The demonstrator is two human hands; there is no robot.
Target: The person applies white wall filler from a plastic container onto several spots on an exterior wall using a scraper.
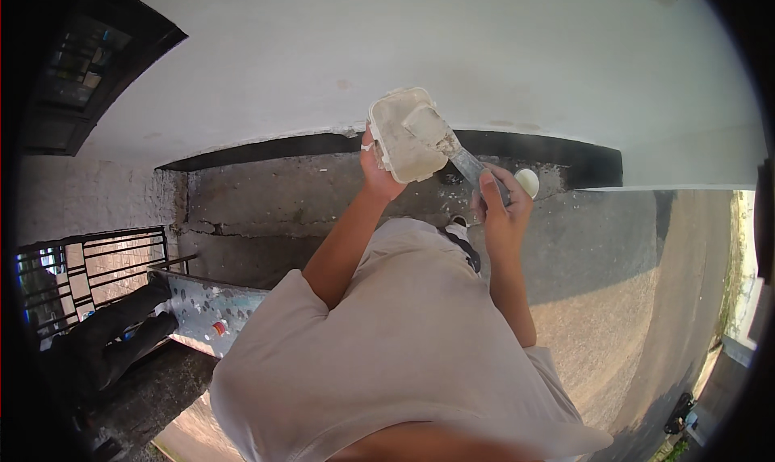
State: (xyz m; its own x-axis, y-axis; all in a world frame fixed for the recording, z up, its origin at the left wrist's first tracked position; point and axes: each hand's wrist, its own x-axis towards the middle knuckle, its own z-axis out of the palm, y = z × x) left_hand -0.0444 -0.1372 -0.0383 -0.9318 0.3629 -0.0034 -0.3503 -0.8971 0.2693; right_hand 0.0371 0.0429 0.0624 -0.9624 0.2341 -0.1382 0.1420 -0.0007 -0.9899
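Observation:
My left hand (pixel 378 171) grips a small white plastic tub (pixel 382 143) from its left side, tilted so that its inside faces up. Pale paste coats the tub's inside. In my right hand (pixel 502 203) is a putty knife (pixel 468 166), its handle wrapped by the fingers and the thumb on top. The knife's blade reaches over the tub, and a lump of the pale putty (pixel 426 126) covers its end. Just beyond the right fingers a round white object (pixel 527 181) shows; its kind I cannot make out.
A white wall (pixel 282 66) rises in front, with a black band (pixel 549 157) along its foot. A dark-framed window (pixel 97 66) is at the far left. Below it are a metal grille (pixel 105 264), a paint-spotted board (pixel 206 304) and dark fabric (pixel 121 333). Concrete floor (pixel 597 236) lies right.

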